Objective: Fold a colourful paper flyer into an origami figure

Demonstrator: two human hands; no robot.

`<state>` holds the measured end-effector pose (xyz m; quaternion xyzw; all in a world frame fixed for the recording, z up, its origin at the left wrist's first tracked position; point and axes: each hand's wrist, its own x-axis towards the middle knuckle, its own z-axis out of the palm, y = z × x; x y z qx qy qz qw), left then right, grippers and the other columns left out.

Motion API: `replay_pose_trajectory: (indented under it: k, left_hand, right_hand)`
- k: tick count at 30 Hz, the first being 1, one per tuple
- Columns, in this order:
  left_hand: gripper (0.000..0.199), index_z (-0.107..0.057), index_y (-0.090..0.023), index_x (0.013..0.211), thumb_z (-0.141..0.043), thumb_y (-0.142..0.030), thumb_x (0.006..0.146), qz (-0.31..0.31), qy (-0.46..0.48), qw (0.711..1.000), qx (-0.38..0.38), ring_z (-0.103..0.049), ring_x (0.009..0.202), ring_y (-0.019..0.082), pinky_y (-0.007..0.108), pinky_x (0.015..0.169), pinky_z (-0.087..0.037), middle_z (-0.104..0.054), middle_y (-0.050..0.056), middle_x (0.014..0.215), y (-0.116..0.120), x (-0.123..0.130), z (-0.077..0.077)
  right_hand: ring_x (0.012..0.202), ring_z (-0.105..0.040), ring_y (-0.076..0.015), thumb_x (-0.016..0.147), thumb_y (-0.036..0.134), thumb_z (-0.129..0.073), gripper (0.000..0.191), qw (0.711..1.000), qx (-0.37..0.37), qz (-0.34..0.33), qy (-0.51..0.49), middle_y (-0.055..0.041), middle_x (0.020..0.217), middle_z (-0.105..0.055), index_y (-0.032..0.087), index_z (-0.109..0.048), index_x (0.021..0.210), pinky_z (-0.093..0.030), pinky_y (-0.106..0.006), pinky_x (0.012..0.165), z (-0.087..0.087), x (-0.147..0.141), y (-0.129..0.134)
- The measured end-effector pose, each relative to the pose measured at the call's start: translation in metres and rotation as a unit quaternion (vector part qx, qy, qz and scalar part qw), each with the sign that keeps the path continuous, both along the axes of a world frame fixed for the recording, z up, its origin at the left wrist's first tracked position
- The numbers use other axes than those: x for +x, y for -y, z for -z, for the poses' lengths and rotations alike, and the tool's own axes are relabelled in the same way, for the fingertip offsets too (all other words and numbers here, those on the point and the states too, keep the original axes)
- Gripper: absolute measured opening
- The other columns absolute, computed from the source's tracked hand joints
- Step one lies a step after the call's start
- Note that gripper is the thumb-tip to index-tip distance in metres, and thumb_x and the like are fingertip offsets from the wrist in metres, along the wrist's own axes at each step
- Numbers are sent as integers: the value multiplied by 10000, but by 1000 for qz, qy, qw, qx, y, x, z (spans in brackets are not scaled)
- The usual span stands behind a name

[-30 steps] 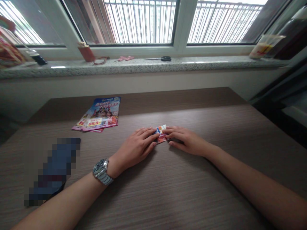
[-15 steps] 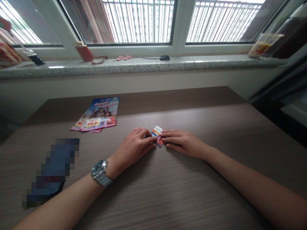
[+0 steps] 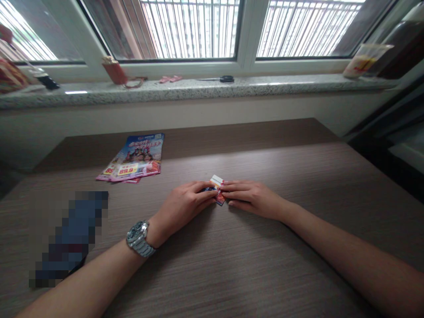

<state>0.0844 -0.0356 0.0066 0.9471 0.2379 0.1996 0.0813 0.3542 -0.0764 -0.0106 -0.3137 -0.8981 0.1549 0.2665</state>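
Observation:
A small folded paper (image 3: 217,179), printed in white, orange, blue and red, lies on the table between my two hands. My left hand (image 3: 187,198) grips its left side, with the thumb and fingers closed on it. From the right, the fingertips of my right hand (image 3: 253,196) hold down its other edge. Fingers cover much of the paper, so its folds show only in part. A silver metal watch (image 3: 141,238) is on my left wrist.
Several glossy flyers (image 3: 139,157) lie stacked at the back left of the brown table (image 3: 232,274). A dark blurred-out object (image 3: 73,238) is beside my left forearm. Scissors (image 3: 218,79), pink clips (image 3: 170,79), a red case (image 3: 114,73) and a plastic cup (image 3: 362,62) stand or lie on the windowsill.
My left fingers have shifted slightly on the folded paper; a dark blue printed part now shows beneath them and less of the orange is visible. My right hand stays nearly in place.

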Motion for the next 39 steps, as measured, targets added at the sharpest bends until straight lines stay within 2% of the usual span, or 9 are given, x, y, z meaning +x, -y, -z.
replay_pose_trajectory:
  k: [11, 20, 27, 32, 39]
  left_hand:
    - [267, -698, -296, 1236, -519, -371, 1052, 1, -5, 1000, 17, -702, 1103, 205, 325, 919, -569, -691, 43, 1300, 1, 1, -3]
    - [250, -700, -260, 1200, -508, -333, 1058, 11, -1, 1000, 18, -709, 1089, 199, 318, 905, -573, -704, 48, 1276, 1, 1, -4]
    - [230, -694, -270, 1209, -548, -317, 1037, 3, -3, 1000, 22, -653, 1136, 230, 394, 966, -530, -674, 64, 1284, 1, 1, 1]
    - [227, -697, -262, 1194, -532, -308, 1044, -3, -18, 1000, -3, -638, 997, 207, 365, 884, -520, -679, 64, 1123, 1, 1, 2]
    - [209, -700, -218, 1112, -514, -293, 1053, -9, -3, 999, -31, -631, 943, 194, 337, 839, -503, -686, 61, 1055, 2, 1, 0]
  right_hand:
    - [1271, -638, -231, 1007, 228, -592, 285, 999, 12, 28, -12, -76, 1349, -689, 260, -696, 1271, -532, -437, 1092, 2, -5, 0]
    - [1192, -680, -225, 1007, 266, -600, 236, 999, 24, 47, -4, -74, 1264, -729, 253, -712, 1214, -563, -403, 1042, -1, -10, 0]
    - [1153, -693, -214, 1032, 268, -555, 212, 998, 9, 57, -7, -64, 1227, -740, 253, -714, 1171, -571, -381, 1006, -2, -10, 1]
    - [1090, -695, -212, 1029, 256, -559, 169, 998, 2, 55, -27, -66, 1154, -752, 233, -707, 1108, -564, -383, 974, -4, -10, 2]
    - [999, -670, -226, 1010, 276, -594, 139, 997, 14, 74, -37, -73, 1074, -740, 238, -698, 1093, -550, -390, 885, -4, -12, 2]
